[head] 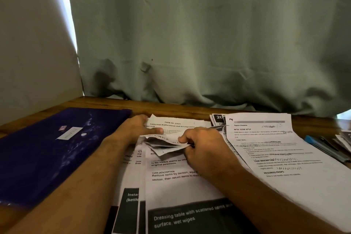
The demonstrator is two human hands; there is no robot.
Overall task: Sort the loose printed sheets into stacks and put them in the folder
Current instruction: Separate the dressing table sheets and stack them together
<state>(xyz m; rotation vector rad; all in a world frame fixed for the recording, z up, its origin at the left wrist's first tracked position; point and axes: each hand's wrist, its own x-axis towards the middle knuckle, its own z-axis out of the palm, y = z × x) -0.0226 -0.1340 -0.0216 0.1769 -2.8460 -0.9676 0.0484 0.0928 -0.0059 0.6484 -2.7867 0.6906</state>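
Note:
A pile of loose printed sheets (176, 182) covers the middle of the wooden table (171, 106). My right hand (203, 148) pinches the curled top corners of a few of those sheets (163, 146) and lifts them. My left hand (136, 129) lies flat with straight fingers on a sheet headed "TASK ID: 2939" (178, 122) behind them. A dark purple folder (47, 150) lies closed on the left, with a white label and a snap button. Another stack of printed sheets (284, 157) lies to the right.
A grey-green curtain (209, 34) hangs behind the table's far edge. Blue pens or folders and more papers (326, 144) lie at the far right. A pale wall (28, 53) stands to the left.

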